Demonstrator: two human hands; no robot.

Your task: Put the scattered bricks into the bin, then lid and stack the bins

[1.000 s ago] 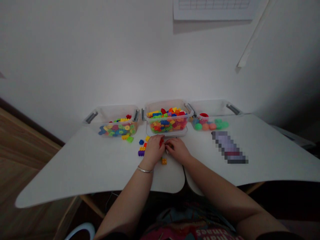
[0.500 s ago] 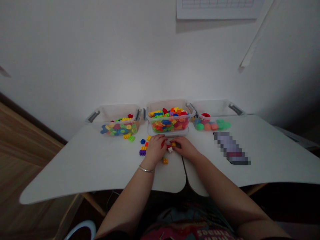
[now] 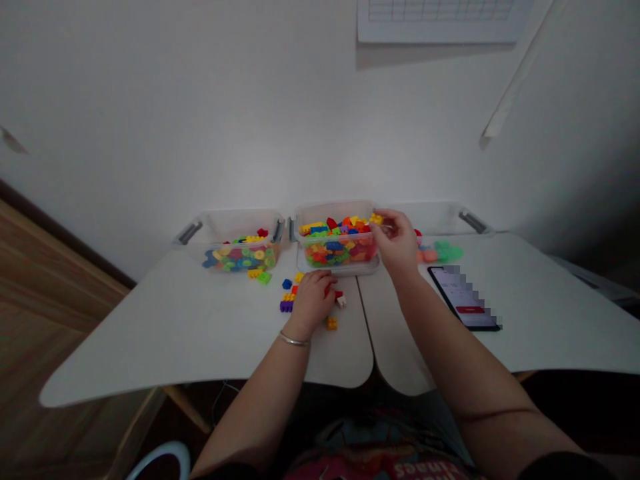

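R hand (image 3: 399, 245) is up at the middle bin (image 3: 335, 270), fingertips pinched on a yellow block (image 3: 376, 219) right over the bin's 3 o'clock rim. L hand (image 3: 313, 300) lies on the table (image 3: 175, 327) just at 6 o'clock of that bin, fingers curled shut over a red block (image 3: 329, 291). Loose bits round the L hand: white piece (image 3: 341, 301) at 3, orange block (image 3: 330, 323) at 5, purple block (image 3: 285, 306) at 9, blue block (image 3: 286, 283) at 10. Left bin (image 3: 230, 220) w/ more pieces sits at 9 o'clock of the middle one; phone (image 3: 465, 297) at 4 o'clock, screen up.
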